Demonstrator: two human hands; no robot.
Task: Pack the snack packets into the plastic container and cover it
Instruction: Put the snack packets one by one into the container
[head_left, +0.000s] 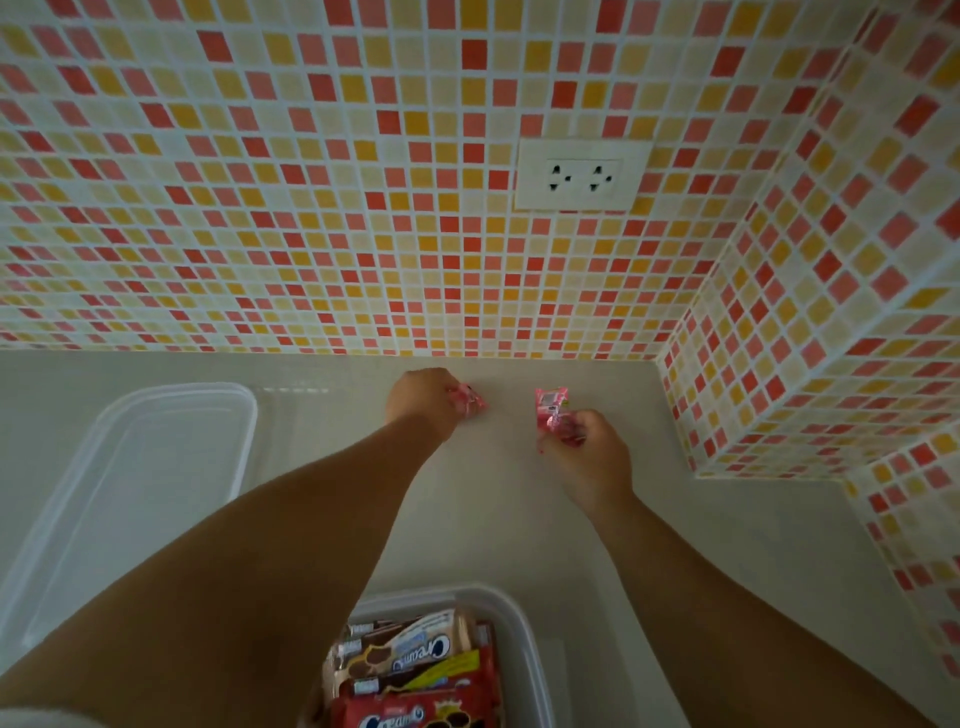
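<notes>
My left hand (423, 397) grips one pink packet (470, 401), right hand (587, 449) pinches another pink packet (551, 402); best swing both toward six o'clock, laying them flat in the plastic container (524, 631)

Pale countertop (467, 519) carries clear lid (156, 467), snack-filled plastic container (519, 613), seemingly touching neither

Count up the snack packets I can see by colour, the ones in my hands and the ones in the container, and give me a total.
Pink packets: 2, one in the left hand, one in the right hand.
Brown packets: 2, in the container.
Red packets: 2, in the container.
Total: 6 visible; any underneath are hidden.
</notes>
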